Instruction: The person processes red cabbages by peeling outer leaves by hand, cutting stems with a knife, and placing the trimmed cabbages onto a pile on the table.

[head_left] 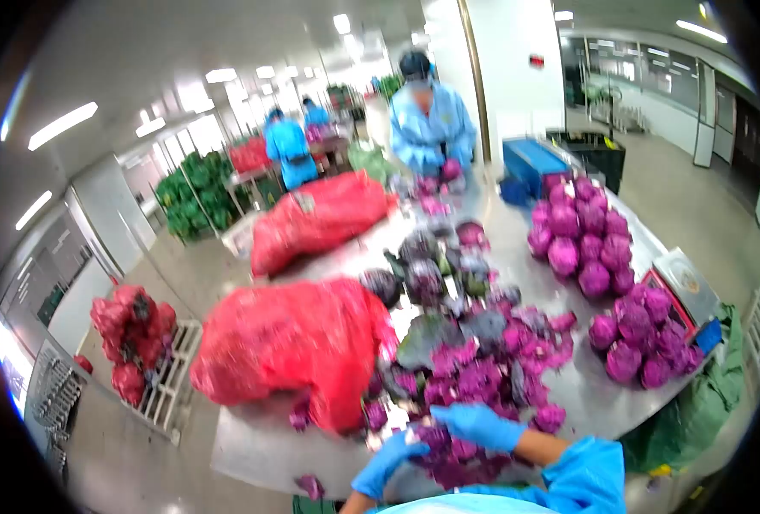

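Observation:
Near the front edge of the metal table, my two blue-gloved hands are at a red cabbage (pixel 432 436). My left hand (pixel 393 460) holds it from the left, fingers curled toward it. From the right, my right hand (pixel 476 426) reaches across its top, with the fingers closed against it. The palms and fingertips are partly hidden. Loose purple cabbage leaves (pixel 481 384) lie heaped just beyond my hands, with darker outer leaves (pixel 431 340) among them. Whole untrimmed cabbages (pixel 424 280) sit farther up the table.
Two red bags (pixel 290 343) (pixel 315 218) lie along the left side. Trimmed cabbages are piled at the right (pixel 581 231) (pixel 641 334), near a scale (pixel 686 281). A co-worker (pixel 432 124) stands at the far end. More red bags (pixel 131 330) rest on a floor pallet (pixel 172 377).

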{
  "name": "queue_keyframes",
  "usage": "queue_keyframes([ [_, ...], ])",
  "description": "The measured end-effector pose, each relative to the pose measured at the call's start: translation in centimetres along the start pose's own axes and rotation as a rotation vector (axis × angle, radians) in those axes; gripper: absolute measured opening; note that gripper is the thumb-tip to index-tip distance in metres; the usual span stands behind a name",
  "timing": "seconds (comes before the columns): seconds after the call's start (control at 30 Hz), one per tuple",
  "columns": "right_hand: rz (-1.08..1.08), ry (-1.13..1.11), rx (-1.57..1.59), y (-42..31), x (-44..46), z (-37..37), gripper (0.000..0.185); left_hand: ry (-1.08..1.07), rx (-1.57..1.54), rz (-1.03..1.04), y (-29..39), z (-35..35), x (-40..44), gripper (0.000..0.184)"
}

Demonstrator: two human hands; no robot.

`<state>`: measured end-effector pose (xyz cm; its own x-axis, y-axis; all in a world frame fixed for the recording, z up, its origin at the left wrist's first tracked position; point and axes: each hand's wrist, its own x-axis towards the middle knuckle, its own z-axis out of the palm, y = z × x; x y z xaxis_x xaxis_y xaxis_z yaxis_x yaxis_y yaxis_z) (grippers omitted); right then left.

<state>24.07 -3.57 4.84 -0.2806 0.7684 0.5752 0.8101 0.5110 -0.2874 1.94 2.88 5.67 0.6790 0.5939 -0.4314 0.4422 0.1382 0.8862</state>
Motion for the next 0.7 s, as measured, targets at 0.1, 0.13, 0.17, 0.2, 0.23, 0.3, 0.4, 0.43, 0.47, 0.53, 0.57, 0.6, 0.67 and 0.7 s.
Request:
queue_keyframes([
  [0.1, 0.014, 0.097, -0.174, 2.0, 0.3, -0.1, 0.031, -0.075, -0.343, 0.090, 1.0, -0.1, -0.9, 0.070],
  [0.13, 0.031, 0.243, -0.177, 3.7, 0.8, -0.3, 0.028, 0.049, -0.141, 0.387, 2.1, -0.2, -1.6, 0.074],
  [0.17, 0.334, 0.305, 0.164, 6.1, -0.5, 1.1, 0.032, 0.147, -0.164, 0.367, 1.5, -0.5, -1.5, 0.079],
  [0.2, 0.545, 0.254, 0.140, 4.8, 1.5, -2.5, 0.037, 0.195, -0.225, 0.300, 1.9, -0.6, -1.7, 0.078],
  [0.23, 0.581, 0.288, 0.172, 4.4, 2.1, -3.8, 0.042, 0.271, -0.221, 0.366, 1.1, -0.6, -1.2, 0.076],
  [0.3, 0.514, 0.268, 0.095, 5.0, 1.8, -4.5, 0.038, 0.347, -0.379, 0.369, 2.9, -0.3, -1.8, 0.081],
  [0.4, 0.488, 0.034, 0.549, 1.8, 3.0, -5.1, 0.038, 0.289, -0.349, 0.424, 2.2, -0.6, -1.3, 0.084],
  [0.43, 0.438, -0.031, 0.632, 0.8, 3.7, -4.9, 0.040, 0.283, -0.315, 0.438, 2.3, -0.6, -1.1, 0.084],
  [0.47, 0.357, -0.063, 0.636, 0.1, 4.2, -4.6, 0.042, 0.278, -0.281, 0.454, 2.3, -0.5, -0.9, 0.084],
  [0.53, 0.339, -0.139, 0.621, -1.7, 5.3, -4.5, 0.049, 0.279, -0.249, 0.453, 1.4, -0.3, -0.3, 0.085],
  [0.57, 0.397, -0.184, 0.601, -2.7, 5.8, -4.6, 0.053, 0.284, -0.233, 0.453, 1.0, -0.1, -0.1, 0.086],
  [0.6, 0.305, -0.199, 0.482, -2.6, 5.5, -3.6, 0.056, 0.273, -0.306, 0.420, 1.1, 0.3, -0.2, 0.088],
  [0.67, 0.292, -0.202, 0.456, -2.5, 4.7, -2.4, 0.054, 0.302, -0.240, 0.419, 1.7, 0.5, -0.4, 0.089],
  [0.7, 0.321, -0.228, 0.477, -2.5, 4.5, -2.4, 0.056, 0.320, -0.208, 0.420, 1.9, 0.4, -0.4, 0.090],
])
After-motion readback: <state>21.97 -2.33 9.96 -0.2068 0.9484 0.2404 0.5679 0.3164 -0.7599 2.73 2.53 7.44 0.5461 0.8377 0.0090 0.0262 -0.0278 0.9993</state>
